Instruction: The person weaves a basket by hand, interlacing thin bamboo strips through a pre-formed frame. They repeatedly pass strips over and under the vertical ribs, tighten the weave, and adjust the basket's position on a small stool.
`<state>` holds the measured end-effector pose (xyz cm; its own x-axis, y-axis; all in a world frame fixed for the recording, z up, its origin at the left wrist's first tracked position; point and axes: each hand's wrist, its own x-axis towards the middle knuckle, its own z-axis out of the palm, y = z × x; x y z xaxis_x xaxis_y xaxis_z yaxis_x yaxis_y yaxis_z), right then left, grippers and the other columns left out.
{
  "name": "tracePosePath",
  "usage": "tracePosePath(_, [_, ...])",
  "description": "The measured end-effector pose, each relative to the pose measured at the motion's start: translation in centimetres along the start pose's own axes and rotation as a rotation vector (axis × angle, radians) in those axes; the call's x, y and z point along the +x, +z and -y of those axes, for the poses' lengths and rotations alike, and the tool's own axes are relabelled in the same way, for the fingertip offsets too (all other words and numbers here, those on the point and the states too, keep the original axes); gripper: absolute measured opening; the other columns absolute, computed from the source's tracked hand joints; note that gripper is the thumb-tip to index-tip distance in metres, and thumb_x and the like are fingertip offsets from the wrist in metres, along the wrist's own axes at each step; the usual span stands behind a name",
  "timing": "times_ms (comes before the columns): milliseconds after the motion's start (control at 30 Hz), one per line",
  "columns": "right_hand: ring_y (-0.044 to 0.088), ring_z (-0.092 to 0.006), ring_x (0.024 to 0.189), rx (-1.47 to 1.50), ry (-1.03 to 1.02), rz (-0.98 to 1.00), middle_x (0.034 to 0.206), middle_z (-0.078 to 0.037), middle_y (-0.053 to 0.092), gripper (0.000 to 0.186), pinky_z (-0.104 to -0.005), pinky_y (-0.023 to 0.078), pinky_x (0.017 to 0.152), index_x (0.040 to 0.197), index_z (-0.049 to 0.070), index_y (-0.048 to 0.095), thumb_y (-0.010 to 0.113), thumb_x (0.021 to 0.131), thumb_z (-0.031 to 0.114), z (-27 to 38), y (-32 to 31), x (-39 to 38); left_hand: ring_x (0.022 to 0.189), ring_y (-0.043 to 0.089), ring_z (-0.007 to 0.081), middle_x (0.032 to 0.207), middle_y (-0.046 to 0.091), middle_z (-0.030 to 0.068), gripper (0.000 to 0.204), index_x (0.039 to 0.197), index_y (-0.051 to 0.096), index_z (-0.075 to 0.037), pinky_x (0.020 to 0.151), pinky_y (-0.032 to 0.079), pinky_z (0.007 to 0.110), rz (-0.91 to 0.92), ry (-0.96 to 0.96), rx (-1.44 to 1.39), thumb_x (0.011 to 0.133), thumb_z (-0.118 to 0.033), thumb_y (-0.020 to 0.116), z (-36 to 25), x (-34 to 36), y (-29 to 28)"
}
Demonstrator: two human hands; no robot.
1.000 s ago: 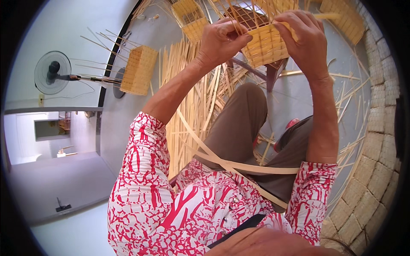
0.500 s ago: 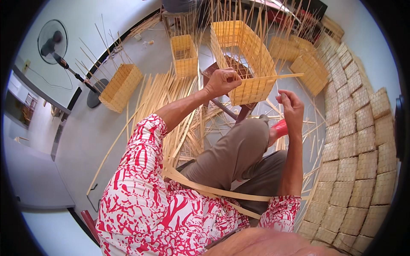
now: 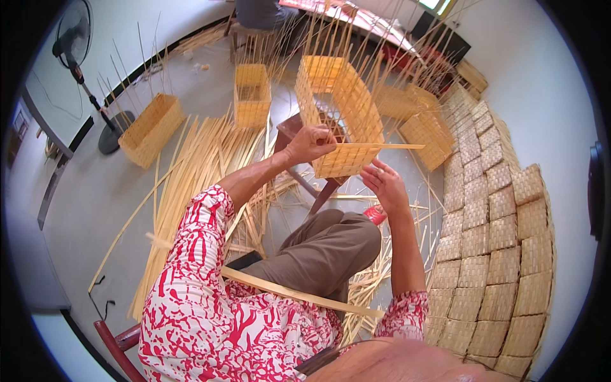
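1. Pinching tightly with the left hand point(image 3: 310, 143), thumb and bent fingers drawn together, on one end of a flat weaving splint point(image 3: 382, 146), above the dark wooden stool point(image 3: 288, 130)
2. Running that splint rightward from the grip along the near rim of the rectangular splint basket point(image 3: 347, 162), then past its corner into the air right of the stool
3. Holding the right hand point(image 3: 385, 186) half open to the right of the stool, with fingers loosely bent just beside the basket's near right corner; cannot tell whether touching it
4. Cannot make out the left fingertips, tucked out of sight, nor whether gripping the rim too
5. Can see only part of another person point(image 3: 259, 14) beyond the stool, cut off by the upper edge
6. Can see the basket resting on the stool, mouth upward, with tall thin stakes rising from its walls; through its inside, can glimpse dark wood and grey floor, with the base hard to make out
7. Can see two smaller open-mouthed baskets left of the stool, one point(image 3: 252, 95) near and one point(image 3: 151, 130) farther off
8. Can see overlapping baskets point(image 3: 431, 139) right of the stool, but cannot tell their contents
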<state>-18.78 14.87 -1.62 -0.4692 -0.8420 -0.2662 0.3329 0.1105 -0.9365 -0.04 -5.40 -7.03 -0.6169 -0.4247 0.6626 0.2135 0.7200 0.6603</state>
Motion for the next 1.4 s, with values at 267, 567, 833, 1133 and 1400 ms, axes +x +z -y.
tracePosePath(267, [0.067, -0.0291, 0.097, 0.921, 0.082, 0.038, 0.098, -0.014, 0.07, 0.015, -0.0511, 0.051, 0.089, 0.099, 0.003, 0.063, 0.05, 0.097, 0.011, -1.7, 0.3, 5.0, 0.076, 0.063, 0.0141, 0.078, 0.064, 0.0036, 0.008, 0.093, 0.074, -0.007, 0.066, 0.049, 0.027, 0.042, -0.037, -0.034, 0.085, -0.01, 0.075, -2.6, -1.7, -2.0])
tracePosePath(567, [0.062, -0.0111, 0.088, -0.025, -0.335, 0.334, 0.114, -0.008, 0.069, 0.037, -0.023, 0.051, 0.081, 0.13, 0.003, 0.059, 0.062, 0.098, 0.021, 3.4, 7.4, -1.6, 0.079, 0.062, 0.0124, 0.08, 0.064, 0.0017, 0.01, 0.094, 0.074, -0.006, 0.069, 0.051, 0.027, 0.0, -0.009, -0.041, 0.084, -0.008, 0.077, -5.6, -2.3, -3.8])
tracePosePath(833, [0.056, -0.0085, 0.088, -0.223, -0.672, 0.186, 0.104, -0.001, 0.068, 0.032, -0.0222, 0.043, 0.077, 0.118, 0.003, 0.068, 0.07, 0.094, 0.025, 2.7, 7.7, -3.0, 0.08, 0.062, 0.0121, 0.083, 0.062, 0.0018, 0.012, 0.096, 0.075, -0.006, 0.07, 0.052, 0.026, 0.066, 0.004, -0.049, 0.084, -0.008, 0.077, -5.6, -1.3, -2.7])
tracePosePath(1133, [0.06, -0.0083, 0.096, -0.197, -0.608, 0.02, 0.11, -0.008, 0.069, 0.032, -0.0205, 0.048, 0.073, 0.126, 0.006, 0.065, 0.061, 0.098, 0.02, 2.7, 7.5, -2.8, 0.083, 0.06, 0.0134, 0.082, 0.066, 0.0012, 0.011, 0.094, 0.075, -0.006, 0.072, 0.051, 0.029, 0.126, 0.059, 0.034, 0.083, -0.008, 0.077, -4.6, -0.8, -2.5])
tracePosePath(1400, [0.054, -0.0082, 0.069, 0.002, -0.829, -0.284, 0.086, -0.002, 0.066, 0.016, -0.0234, 0.046, 0.067, 0.095, 0.002, 0.067, 0.06, 0.097, 0.017, 1.6, 3.9, -1.1, 0.073, 0.064, 0.0118, 0.082, 0.064, 0.0038, 0.011, 0.091, 0.075, -0.005, 0.062, 0.052, 0.026, 0.121, -0.046, -0.034, 0.08, -0.006, 0.078, -6.1, -0.9, -2.6])
